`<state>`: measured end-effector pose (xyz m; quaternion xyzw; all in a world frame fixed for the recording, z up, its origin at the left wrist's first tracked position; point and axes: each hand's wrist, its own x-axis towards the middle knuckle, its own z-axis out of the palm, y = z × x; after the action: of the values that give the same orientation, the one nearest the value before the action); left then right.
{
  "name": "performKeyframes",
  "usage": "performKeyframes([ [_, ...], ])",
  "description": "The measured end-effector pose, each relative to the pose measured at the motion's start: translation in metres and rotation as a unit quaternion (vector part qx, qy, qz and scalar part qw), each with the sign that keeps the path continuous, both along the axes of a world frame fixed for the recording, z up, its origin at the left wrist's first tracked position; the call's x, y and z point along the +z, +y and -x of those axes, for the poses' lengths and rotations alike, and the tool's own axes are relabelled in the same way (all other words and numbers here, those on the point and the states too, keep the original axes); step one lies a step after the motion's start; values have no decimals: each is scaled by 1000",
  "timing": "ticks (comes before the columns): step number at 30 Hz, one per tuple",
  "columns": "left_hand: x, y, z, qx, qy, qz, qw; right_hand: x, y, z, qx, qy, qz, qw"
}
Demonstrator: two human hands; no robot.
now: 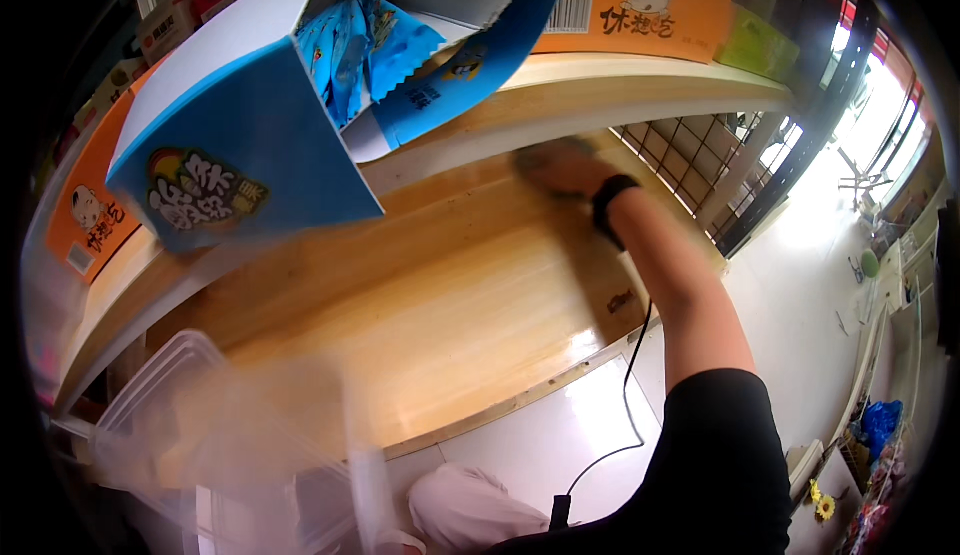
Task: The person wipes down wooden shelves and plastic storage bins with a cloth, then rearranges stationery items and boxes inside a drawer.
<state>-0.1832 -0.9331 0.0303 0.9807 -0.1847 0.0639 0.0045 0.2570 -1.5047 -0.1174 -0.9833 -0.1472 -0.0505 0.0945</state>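
My right hand, blurred by motion and with a black band on its wrist, is over the far right part of a lower wooden shelf board. Under its fingers is a blurred grey-green thing that looks like a cloth. My left hand is out of view. At the lower left, a clear plastic container stands tilted and blurred in front of the board. An opened blue cardboard box with blue snack packets inside juts over the upper shelf edge.
Orange boxes stand on the upper shelf, whose edge overhangs the lower board. A wire grid and a dark upright post bound the right end. A black cable hangs by my arm above the white tiled floor.
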Motion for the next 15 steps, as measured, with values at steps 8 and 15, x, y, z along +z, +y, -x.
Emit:
performKeyframes([
  [8, 13, -43, -36, 14, -96, -77, 992, -34, -122, 36, -176, -37, -5, 984],
  [15, -1, -26, -107, 6, -114, -50, 992, -18, -116, 116, -147, -50, -12, 988],
])
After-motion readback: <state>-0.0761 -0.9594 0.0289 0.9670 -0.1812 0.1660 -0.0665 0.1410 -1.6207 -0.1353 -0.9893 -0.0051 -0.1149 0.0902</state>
